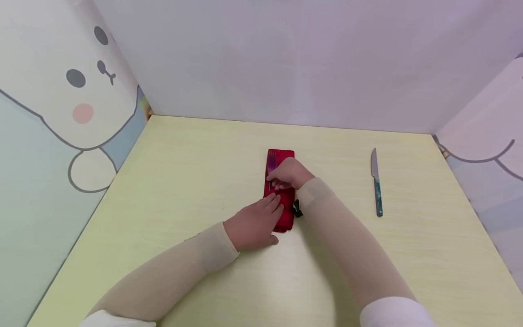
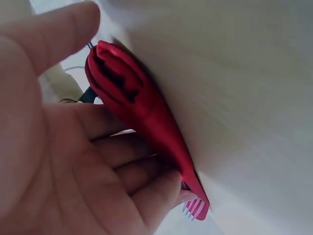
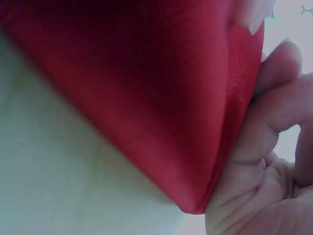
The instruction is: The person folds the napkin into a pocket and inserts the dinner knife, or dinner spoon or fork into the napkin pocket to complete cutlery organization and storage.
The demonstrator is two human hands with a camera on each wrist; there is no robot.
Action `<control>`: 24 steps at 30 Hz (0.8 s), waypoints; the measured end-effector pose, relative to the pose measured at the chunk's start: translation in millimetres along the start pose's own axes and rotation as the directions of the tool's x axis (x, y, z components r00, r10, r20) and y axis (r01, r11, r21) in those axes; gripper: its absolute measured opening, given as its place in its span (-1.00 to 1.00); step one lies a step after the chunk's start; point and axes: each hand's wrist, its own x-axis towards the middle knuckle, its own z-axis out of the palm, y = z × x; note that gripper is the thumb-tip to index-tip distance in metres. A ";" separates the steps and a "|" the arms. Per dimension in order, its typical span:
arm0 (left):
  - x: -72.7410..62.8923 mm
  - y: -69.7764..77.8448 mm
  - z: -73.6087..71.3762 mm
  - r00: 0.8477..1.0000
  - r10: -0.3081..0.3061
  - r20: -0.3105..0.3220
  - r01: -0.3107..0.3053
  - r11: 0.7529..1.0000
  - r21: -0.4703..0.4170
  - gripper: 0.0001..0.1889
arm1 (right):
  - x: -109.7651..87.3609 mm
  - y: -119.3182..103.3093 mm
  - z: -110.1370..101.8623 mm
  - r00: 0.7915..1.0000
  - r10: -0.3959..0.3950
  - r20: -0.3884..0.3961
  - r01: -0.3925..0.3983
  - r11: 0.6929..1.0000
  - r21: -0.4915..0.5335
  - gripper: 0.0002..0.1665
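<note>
A red folded napkin (image 1: 282, 218) lies lengthwise on the table, with a fork (image 1: 271, 161) on its far part, tines pointing away. My right hand (image 1: 289, 173) is over the napkin, curled fingers pinching the fork by its handle. Flat across the near part of the napkin, my left hand (image 1: 255, 225) rests with fingers extended and thumb apart. In the left wrist view, the layered end of the napkin (image 2: 146, 112) shows beside the fingers, and the fork's tines (image 2: 195, 208) stick out beyond them. The right wrist view has the napkin (image 3: 161, 98) close up, beside the right fingers.
A table knife (image 1: 377, 184) with a green handle lies to the right, blade pointing away. The pale wooden table (image 1: 196, 159) meets a plain wall (image 1: 294, 63) at the back. Cartoon-printed panels (image 1: 94, 113) stand at the sides. A small black piece (image 1: 297, 209) shows by the right wrist.
</note>
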 end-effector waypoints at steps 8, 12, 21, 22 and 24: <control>-1.2 -1.5 0.6 1.000 0.009 -0.013 -0.009 1.000 -0.018 -0.15 | 1.0 0.7 1.6 1.000 -0.002 0.003 0.002 0.999 -0.034 -0.77; -1.6 -1.6 0.1 1.000 0.007 -0.001 -0.007 1.000 -0.029 -0.16 | 0.3 -0.6 1.5 1.000 0.003 0.012 -0.002 0.998 -0.065 -0.75; -4.9 -0.3 -1.3 1.000 0.018 0.005 -0.018 1.000 -0.020 -0.15 | -12.1 4.9 -21.6 0.997 -0.071 0.014 0.072 0.990 -0.117 -0.62; -5.7 -0.1 -1.7 1.000 0.019 0.010 -0.019 1.000 -0.024 -0.15 | -15.5 7.8 -28.5 0.997 -0.077 0.015 0.078 0.992 -0.098 -0.59; -7.6 0.1 -1.8 0.999 0.025 0.020 -0.024 0.999 -0.040 -0.16 | -23.5 13.6 -43.6 0.997 -0.082 0.013 0.083 0.994 -0.071 -0.52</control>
